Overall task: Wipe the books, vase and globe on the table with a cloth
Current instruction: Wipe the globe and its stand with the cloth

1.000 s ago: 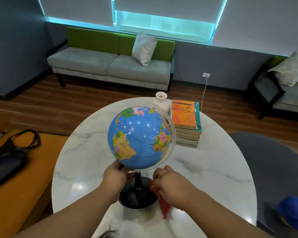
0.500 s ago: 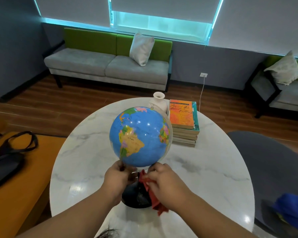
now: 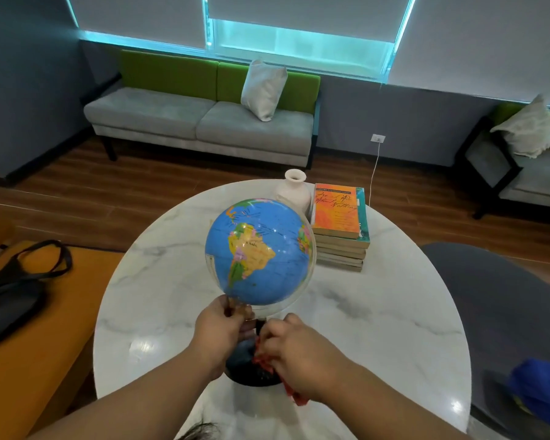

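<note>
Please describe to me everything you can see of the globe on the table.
The globe is a glossy blue ball with countries in yellow, green, orange and pink; South America faces the camera. A clear plastic arc holds it, tilted, on a thin dark stem over a round black base, which stands near the front edge of the white marbled table. The left hand grips it just beneath the ball, and the right hand presses a red cloth against the stem and base.

Globe (image 3: pixel 261 252) held by left hand (image 3: pixel 223 331); right hand (image 3: pixel 296 350) grips cloth (image 3: pixel 294 394).
</note>
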The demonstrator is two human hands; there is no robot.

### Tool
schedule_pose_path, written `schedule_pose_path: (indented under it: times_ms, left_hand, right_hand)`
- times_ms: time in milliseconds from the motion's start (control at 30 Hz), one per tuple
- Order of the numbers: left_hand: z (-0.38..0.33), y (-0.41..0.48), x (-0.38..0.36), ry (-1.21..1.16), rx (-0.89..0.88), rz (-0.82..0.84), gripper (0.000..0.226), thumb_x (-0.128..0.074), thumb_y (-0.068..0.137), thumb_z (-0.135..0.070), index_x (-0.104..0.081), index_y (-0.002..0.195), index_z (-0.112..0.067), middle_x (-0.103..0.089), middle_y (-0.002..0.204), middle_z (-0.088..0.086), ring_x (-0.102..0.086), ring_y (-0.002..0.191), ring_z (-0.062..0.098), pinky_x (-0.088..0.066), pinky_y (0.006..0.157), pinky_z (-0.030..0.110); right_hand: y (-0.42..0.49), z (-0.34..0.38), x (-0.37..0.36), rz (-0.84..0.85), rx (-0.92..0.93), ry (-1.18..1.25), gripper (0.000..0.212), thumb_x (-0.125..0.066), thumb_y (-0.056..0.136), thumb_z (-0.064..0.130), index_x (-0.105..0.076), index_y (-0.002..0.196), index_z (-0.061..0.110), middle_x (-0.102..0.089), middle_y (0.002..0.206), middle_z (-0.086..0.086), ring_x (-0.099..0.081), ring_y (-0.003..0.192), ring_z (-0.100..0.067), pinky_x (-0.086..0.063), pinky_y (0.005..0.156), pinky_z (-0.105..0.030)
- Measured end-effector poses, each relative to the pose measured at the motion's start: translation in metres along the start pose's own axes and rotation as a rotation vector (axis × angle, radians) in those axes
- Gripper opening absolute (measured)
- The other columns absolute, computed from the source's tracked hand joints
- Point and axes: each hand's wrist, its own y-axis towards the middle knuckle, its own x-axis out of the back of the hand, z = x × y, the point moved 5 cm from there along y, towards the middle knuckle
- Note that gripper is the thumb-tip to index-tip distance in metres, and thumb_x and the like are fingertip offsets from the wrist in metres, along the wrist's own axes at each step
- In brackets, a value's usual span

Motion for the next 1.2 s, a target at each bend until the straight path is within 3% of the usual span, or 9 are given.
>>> schedule_pose_path:
  times_ms: [100,200,367,467,633,800,1000,1067,1200]
  left_hand:
    - [0.002,0.000,0.001,0.017,-0.009,-0.008,0.009,-0.060,0.089,0.001,-0.059,0.095,-0.005,-0.068,0.085,0.016,-0.069,0.072,0.024,-0.058,0.063,0.032]
    - [0.001,0.003,0.000,0.022,-0.012,-0.010,0.011,-0.061,0.088,0.002,-0.061,0.095,-0.005,-0.067,0.083,0.019,-0.065,0.071,0.027,-0.057,0.075,0.042]
    - [-0.004,0.003,-0.003,0.039,-0.023,-0.006,0.006,-0.060,0.091,-0.003,-0.057,0.096,-0.005,-0.069,0.089,0.018,-0.071,0.080,0.030,-0.060,0.071,0.037]
    - [-0.003,0.003,-0.002,0.029,-0.019,-0.026,0.009,-0.059,0.090,0.001,-0.058,0.094,-0.006,-0.067,0.086,0.020,-0.068,0.074,0.026,-0.057,0.069,0.036]
    - [-0.005,0.006,0.000,0.079,-0.037,-0.041,0.005,-0.062,0.090,-0.006,-0.058,0.094,-0.006,-0.068,0.087,0.020,-0.071,0.079,0.030,-0.060,0.072,0.039]
    - [-0.006,0.003,0.001,0.060,-0.025,-0.058,0.009,-0.059,0.090,0.002,-0.058,0.092,-0.006,-0.066,0.084,0.015,-0.068,0.071,0.022,-0.058,0.062,0.029]
    - [-0.008,0.005,-0.001,0.099,-0.028,-0.078,0.002,-0.060,0.092,-0.007,-0.058,0.093,-0.008,-0.069,0.085,0.013,-0.071,0.078,0.024,-0.059,0.073,0.037]
    - [-0.009,0.004,0.001,0.059,-0.010,-0.083,0.005,-0.059,0.092,-0.004,-0.057,0.090,-0.008,-0.067,0.086,0.013,-0.070,0.076,0.024,-0.058,0.071,0.036]
    - [-0.007,0.003,0.004,0.098,-0.014,-0.101,0.007,-0.062,0.088,-0.004,-0.059,0.088,-0.010,-0.068,0.087,0.024,-0.068,0.085,0.042,-0.057,0.080,0.053]
  right_hand:
    - [0.000,-0.013,0.010,0.071,-0.069,-0.022,0.030,-0.050,0.090,0.021,-0.068,0.114,0.024,-0.050,0.119,0.005,-0.036,0.102,-0.020,-0.042,0.079,-0.028]
    - [0.002,-0.005,0.019,-0.005,-0.015,-0.039,0.047,-0.032,0.087,0.037,-0.069,0.113,0.027,-0.054,0.116,0.004,-0.041,0.102,-0.025,-0.044,0.082,-0.035]
    - [0.002,0.005,0.005,0.080,-0.015,-0.033,0.028,-0.056,0.089,0.022,-0.068,0.114,0.027,-0.051,0.117,0.004,-0.039,0.102,-0.024,-0.043,0.076,-0.032]
    - [0.002,-0.012,0.015,0.076,-0.085,-0.113,0.029,-0.056,0.089,0.021,-0.067,0.115,0.027,-0.049,0.118,0.002,-0.040,0.103,-0.025,-0.037,0.073,-0.029]
    - [-0.002,0.016,0.015,-0.004,0.071,0.014,0.029,-0.054,0.091,0.023,-0.069,0.115,0.028,-0.053,0.116,0.006,-0.040,0.101,-0.022,-0.044,0.077,-0.033]
    - [-0.007,-0.013,0.015,0.074,-0.067,-0.094,0.029,-0.056,0.090,0.021,-0.068,0.116,0.026,-0.050,0.118,0.007,-0.039,0.105,-0.023,-0.044,0.078,-0.031]
    - [-0.009,0.018,0.006,0.026,0.058,0.001,0.026,-0.062,0.085,0.027,-0.070,0.109,0.029,-0.052,0.115,0.009,-0.039,0.101,-0.020,-0.047,0.081,-0.037]
    - [-0.013,0.006,0.006,0.034,0.006,0.028,0.028,-0.059,0.087,0.026,-0.069,0.114,0.029,-0.052,0.117,0.008,-0.040,0.104,-0.021,-0.046,0.084,-0.036]
    - [-0.017,-0.019,0.013,0.055,-0.086,-0.052,0.032,-0.052,0.092,0.021,-0.067,0.120,0.030,-0.050,0.119,0.006,-0.040,0.105,-0.022,-0.046,0.085,-0.034]
